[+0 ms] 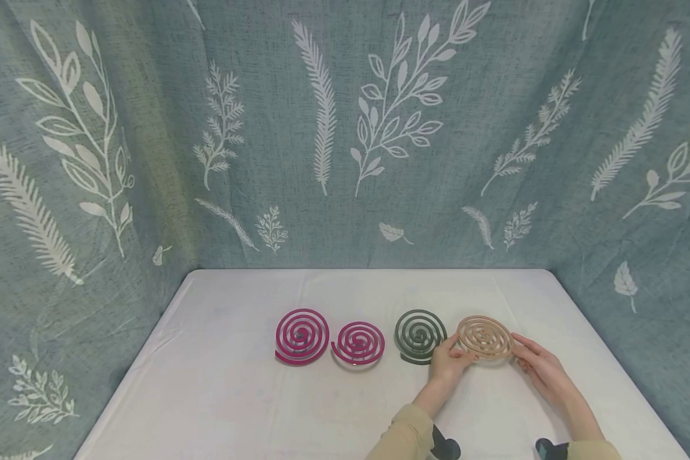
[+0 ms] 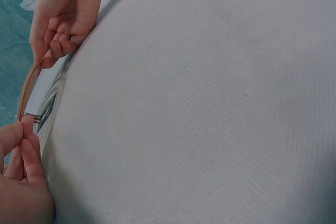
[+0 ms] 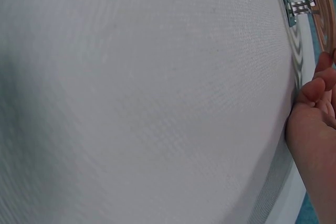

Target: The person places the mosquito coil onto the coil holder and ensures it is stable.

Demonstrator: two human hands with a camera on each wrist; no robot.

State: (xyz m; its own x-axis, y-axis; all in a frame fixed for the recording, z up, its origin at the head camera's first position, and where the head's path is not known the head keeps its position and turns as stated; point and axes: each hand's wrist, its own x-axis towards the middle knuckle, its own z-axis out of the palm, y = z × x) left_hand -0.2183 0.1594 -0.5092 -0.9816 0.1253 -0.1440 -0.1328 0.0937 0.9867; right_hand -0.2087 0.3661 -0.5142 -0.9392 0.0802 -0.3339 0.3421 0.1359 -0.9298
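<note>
A tan mosquito coil (image 1: pixel 485 337) is held level above the white table, at the right end of a row of coils. My left hand (image 1: pixel 450 363) pinches its left edge between thumb and fingers. On the opposite edge, my right hand (image 1: pixel 543 369) grips the rim with its fingertips. Seen edge-on in the left wrist view, the coil (image 2: pixel 27 90) spans both hands. Under it in the right wrist view is a small metal stand (image 3: pixel 302 8); whether its tip bears the coil's centre is hard to tell.
Left of my hands lies a dark green coil (image 1: pixel 420 335), its right edge partly behind my left fingers. Farther left are two magenta coils, a larger one (image 1: pixel 301 337) and a smaller one (image 1: pixel 358 344) that casts a shadow. A leaf-patterned curtain (image 1: pixel 345 243) surrounds the white table (image 1: pixel 236 402).
</note>
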